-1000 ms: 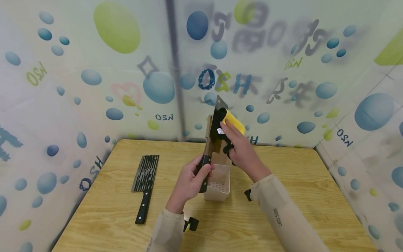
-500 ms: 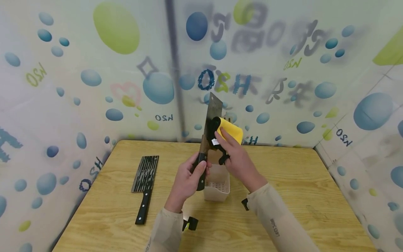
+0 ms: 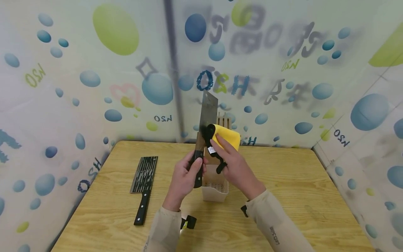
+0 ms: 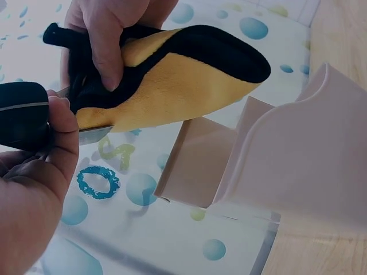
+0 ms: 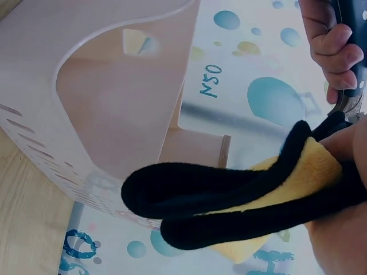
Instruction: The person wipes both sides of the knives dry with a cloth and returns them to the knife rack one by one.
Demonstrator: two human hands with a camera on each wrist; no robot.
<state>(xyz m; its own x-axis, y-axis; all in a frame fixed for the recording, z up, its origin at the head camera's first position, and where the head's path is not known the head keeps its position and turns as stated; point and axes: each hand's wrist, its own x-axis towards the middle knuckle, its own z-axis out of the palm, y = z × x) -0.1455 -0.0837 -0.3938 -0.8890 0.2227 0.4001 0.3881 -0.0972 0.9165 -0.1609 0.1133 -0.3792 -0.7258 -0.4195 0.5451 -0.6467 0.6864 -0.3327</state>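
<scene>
In the head view my left hand (image 3: 184, 173) grips the black handle of a cleaver (image 3: 209, 108), whose blade points up with its broad face showing. My right hand (image 3: 240, 166) holds a folded yellow cloth (image 3: 228, 135) with black edging and a white tag. The cloth lies against the lower part of the blade, close above the handle. From the left wrist view, the cloth (image 4: 172, 91) covers most of the blade, leaving a thin strip of metal visible. My left fingers (image 5: 338, 54) curl round the handle in the right wrist view.
A second cleaver (image 3: 146, 185) with black streaks across its blade lies on the wooden table (image 3: 283, 196) at the left. Behind and below my hands stands a pale pink plastic holder (image 3: 215, 194) with a perforated bottom and a slotted back. Patterned walls (image 3: 270, 70) enclose the table.
The cloth has slid down the blade from near its top toward the handle. My left hand has shifted slightly left, and the cleaver has turned to show more of its broad face.
</scene>
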